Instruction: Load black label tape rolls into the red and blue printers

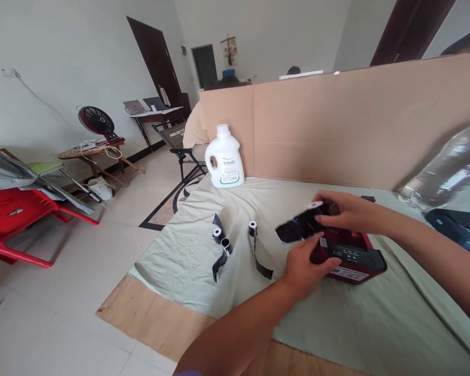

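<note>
A red box with a black top panel, small buttons and a white label (354, 273) stands on the pale green cloth. My left hand (303, 263) grips its near left corner, thumb over the top edge and fingers partly hidden. Just above the box, my right hand (340, 211) is closed around a roll of shiny black film (301, 224) with a white core end; its loose strip hangs to the left, close to my left fingertips. Further left stands one partly unrolled black roll (253, 228), and beyond it two more rolls (221, 241) with curled tails.
A white detergent jug (225, 159) stands at the back left before a cardboard panel (321, 130). To the right are a clear inflated plastic bag (450, 167) and a dark blue object (458, 232). A red chair (27, 219) is on the floor at left.
</note>
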Tool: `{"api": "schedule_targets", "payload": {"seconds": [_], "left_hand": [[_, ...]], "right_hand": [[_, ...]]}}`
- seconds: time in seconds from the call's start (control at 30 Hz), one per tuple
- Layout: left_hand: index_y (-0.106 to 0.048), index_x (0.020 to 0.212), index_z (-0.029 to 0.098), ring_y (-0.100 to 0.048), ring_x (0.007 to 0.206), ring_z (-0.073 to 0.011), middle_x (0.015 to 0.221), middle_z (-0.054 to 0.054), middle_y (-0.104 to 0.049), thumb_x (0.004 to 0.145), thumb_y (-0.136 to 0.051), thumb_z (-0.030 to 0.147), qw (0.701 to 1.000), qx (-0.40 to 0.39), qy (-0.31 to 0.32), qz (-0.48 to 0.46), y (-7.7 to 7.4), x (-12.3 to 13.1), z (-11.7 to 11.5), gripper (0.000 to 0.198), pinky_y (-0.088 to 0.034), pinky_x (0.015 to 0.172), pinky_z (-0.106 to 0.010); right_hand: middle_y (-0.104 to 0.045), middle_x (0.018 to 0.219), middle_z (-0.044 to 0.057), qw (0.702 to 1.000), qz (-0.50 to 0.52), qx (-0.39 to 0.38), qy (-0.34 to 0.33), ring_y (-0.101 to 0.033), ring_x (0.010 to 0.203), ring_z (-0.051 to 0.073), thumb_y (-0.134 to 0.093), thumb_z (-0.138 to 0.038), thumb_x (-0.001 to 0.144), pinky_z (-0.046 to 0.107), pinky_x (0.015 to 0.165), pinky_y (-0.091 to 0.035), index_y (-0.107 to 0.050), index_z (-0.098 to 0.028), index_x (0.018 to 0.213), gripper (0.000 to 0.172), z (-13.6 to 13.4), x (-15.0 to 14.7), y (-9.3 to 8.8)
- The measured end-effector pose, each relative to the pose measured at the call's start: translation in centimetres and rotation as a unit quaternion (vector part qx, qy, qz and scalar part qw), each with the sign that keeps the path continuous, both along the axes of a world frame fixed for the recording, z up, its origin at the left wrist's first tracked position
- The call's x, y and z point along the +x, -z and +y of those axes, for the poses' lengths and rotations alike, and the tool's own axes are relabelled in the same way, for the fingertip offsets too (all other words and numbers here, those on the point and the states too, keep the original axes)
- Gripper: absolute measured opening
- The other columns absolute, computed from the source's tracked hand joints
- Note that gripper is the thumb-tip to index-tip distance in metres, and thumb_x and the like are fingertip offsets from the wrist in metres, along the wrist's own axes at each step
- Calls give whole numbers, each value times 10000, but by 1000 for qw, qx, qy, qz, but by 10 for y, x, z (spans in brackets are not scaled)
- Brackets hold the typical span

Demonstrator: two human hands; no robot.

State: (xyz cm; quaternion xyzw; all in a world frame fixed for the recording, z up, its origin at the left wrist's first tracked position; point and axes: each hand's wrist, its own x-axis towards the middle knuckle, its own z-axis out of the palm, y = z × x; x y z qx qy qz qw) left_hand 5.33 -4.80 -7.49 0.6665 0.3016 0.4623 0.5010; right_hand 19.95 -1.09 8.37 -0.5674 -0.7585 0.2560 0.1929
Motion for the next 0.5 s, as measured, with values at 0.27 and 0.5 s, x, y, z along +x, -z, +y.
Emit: {"api": "schedule_targets", "payload": {"seconds": [0.27,0.5], "left_hand": [[-662,1229,242,-596,1220,-312,1291,-75,-661,740,-788,380,1000,2,4,21,-14,-7,1,523,-505,1047,-455],[-700,900,175,-672,975,-297,938,-59,-741,632,-852,362,989,-138,54,-9,-8,-9,-1,361,-583,764,-355]], "right_hand": [[-548,615,-43,968,235,-27,90,-506,448,109,-564,-245,845,228,436,-366,-495,-205,1004,178,127,-147,40],[-631,1054,120,992,15,124,28,-608,940,248,-510,-235,860,339,765,-489,-502,-181,1058,206,176,-200,89]]}}
